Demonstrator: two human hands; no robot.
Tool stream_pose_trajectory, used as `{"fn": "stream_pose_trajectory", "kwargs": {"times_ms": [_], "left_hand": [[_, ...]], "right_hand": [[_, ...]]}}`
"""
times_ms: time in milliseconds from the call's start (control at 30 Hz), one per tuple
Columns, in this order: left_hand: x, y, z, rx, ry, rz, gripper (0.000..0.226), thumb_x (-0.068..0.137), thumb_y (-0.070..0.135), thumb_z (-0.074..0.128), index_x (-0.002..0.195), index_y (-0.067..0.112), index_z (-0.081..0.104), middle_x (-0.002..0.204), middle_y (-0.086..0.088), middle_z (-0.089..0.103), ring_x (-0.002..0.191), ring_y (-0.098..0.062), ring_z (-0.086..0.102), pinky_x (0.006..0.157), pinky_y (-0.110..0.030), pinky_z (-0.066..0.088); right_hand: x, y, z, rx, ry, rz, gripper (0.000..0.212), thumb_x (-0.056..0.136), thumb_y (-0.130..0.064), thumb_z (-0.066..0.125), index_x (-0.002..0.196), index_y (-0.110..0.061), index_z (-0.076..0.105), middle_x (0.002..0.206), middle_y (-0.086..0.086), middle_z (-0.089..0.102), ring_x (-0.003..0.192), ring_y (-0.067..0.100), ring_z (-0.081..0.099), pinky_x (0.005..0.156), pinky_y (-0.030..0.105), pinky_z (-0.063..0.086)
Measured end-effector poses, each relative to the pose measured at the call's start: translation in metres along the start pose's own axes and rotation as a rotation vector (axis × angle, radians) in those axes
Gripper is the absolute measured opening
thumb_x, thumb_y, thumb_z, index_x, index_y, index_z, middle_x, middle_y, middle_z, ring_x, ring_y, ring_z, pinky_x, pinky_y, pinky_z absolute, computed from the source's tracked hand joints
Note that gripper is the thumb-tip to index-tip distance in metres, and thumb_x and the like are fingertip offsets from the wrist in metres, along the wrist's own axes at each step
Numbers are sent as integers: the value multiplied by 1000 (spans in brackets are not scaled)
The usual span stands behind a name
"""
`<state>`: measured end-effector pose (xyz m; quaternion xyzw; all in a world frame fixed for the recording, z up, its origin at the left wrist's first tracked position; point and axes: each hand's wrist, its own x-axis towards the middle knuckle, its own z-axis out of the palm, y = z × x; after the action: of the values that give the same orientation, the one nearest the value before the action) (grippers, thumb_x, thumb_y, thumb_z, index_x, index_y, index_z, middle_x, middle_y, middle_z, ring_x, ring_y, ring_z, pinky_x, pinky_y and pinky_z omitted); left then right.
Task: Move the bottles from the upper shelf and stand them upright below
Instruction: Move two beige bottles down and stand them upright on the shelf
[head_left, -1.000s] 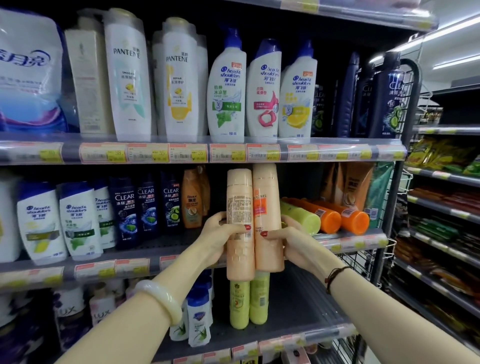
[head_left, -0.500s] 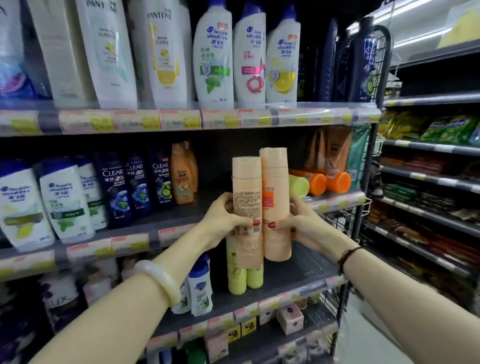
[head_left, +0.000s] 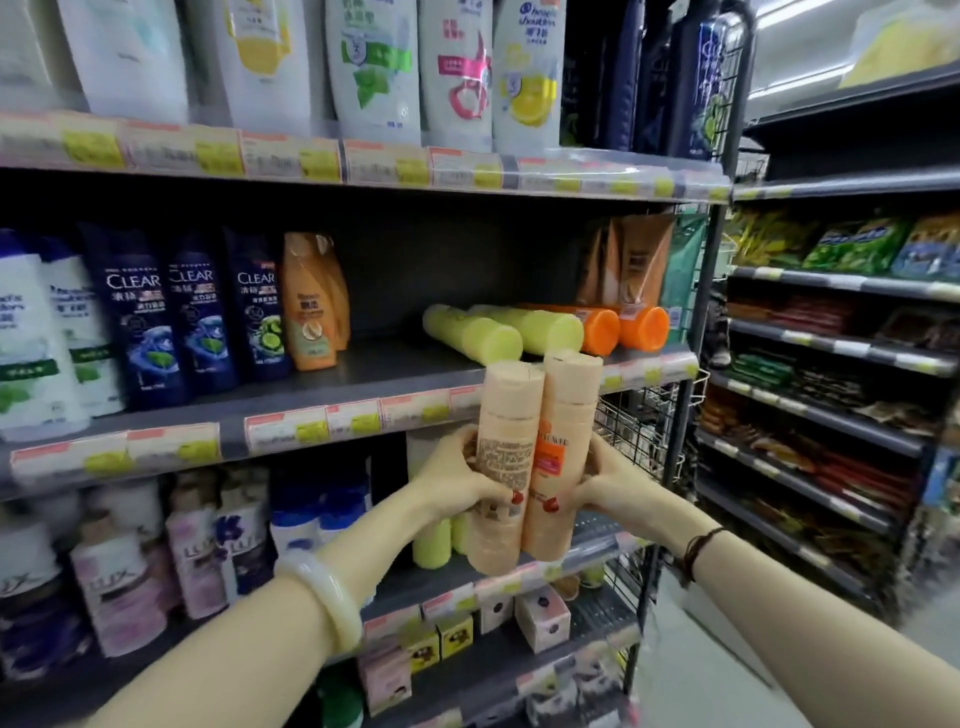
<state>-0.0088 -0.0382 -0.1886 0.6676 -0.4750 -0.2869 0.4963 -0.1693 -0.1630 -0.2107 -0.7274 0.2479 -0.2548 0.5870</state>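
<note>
- Hands: left hand (head_left: 457, 480) and right hand (head_left: 605, 480) each grip one peach bottle (head_left: 506, 457), carried upright.
- Next, judged: lower both onto the lower shelf (head_left: 597, 545) beside the green bottles (head_left: 434, 543).

Centre frame, the left hand (head_left: 457, 480) and right hand (head_left: 610, 480) each grip a peach bottle, the left bottle (head_left: 506, 457) and the right bottle (head_left: 563, 447) upright and touching side by side. Above them, green bottles (head_left: 498, 332) and orange bottles (head_left: 623, 325) lie flat on the upper shelf (head_left: 405, 374). Two green bottles (head_left: 431, 543) stand on the lower shelf (head_left: 592, 543) behind the hands.
</note>
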Motion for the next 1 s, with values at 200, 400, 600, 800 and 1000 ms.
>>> {"fn": "stream_pose_trajectory", "kwargs": {"times_ms": [200, 400, 600, 800, 1000], "left_hand": [[29, -35, 37, 32, 48, -34, 63, 60, 1, 82, 114, 15, 54, 118, -1, 64, 112, -15, 59, 96, -32, 48], [62, -54, 69, 67, 113, -35, 74, 63, -1, 80, 129, 12, 50, 124, -4, 62, 114, -16, 57, 88, -25, 46], [96, -75, 94, 59, 183, -42, 84, 59, -2, 81, 133, 17, 45, 129, -3, 60, 121, -20, 55, 99, -36, 46], [123, -88, 102, 29, 280, -62, 70, 61, -5, 80, 123, 9, 51, 113, -3, 63, 107, -17, 59, 83, -25, 45], [139, -100, 111, 35, 391, -78, 73, 63, -7, 77, 129, 7, 48, 124, -8, 62, 115, -22, 59, 80, -25, 47]], "right_hand": [[23, 41, -28, -85, 0, 7, 74, 61, 20, 68, 117, -25, 48, 110, 3, 66, 105, 20, 64, 80, 35, 58], [49, 75, -52, -81, 6, 15, 73, 65, 17, 70, 123, -20, 45, 113, 5, 66, 107, 22, 62, 88, 41, 55], [81, 109, -76, -118, -1, -6, 69, 62, 20, 68, 118, -14, 50, 102, 1, 68, 97, 17, 63, 68, 21, 53], [117, 139, -84, -28, -32, -24, 75, 51, 10, 77, 115, -19, 51, 116, 12, 67, 111, 26, 63, 94, 47, 53], [152, 158, -84, 6, -85, -45, 88, 39, 1, 77, 123, -11, 51, 116, 12, 68, 110, 26, 64, 93, 49, 54]]}}
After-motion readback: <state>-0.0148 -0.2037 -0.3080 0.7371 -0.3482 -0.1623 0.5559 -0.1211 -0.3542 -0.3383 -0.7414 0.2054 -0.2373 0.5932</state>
